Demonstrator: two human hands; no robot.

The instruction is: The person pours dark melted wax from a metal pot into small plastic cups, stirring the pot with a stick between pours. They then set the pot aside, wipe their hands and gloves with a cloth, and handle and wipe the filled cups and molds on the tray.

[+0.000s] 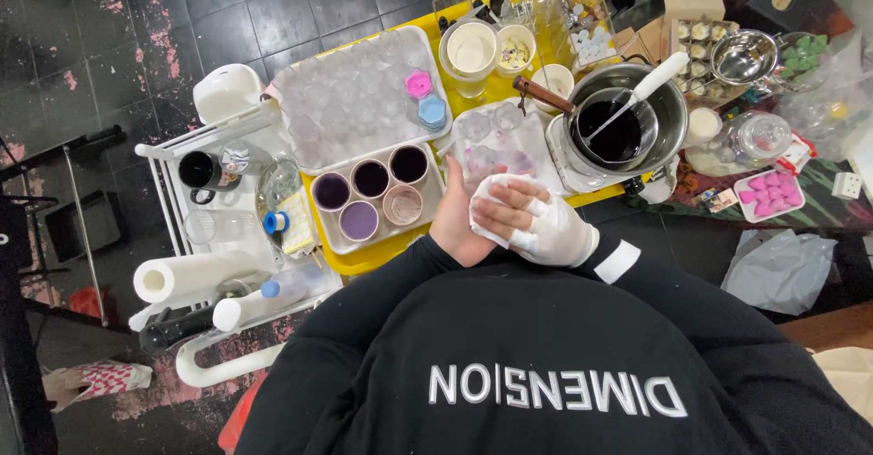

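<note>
Craft workshop: wax melting pot (627, 128), cups w/ dyed wax (370, 180), mould trays (355, 100).

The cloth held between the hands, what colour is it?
White. The cloth shows in the head view, pressed between the left hand and right hand.

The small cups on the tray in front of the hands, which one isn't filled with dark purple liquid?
The pinkish cup at the front right corner of the white tray. Its contents look pale beige-pink, whereas the other four hold dark or violet liquid.
</note>
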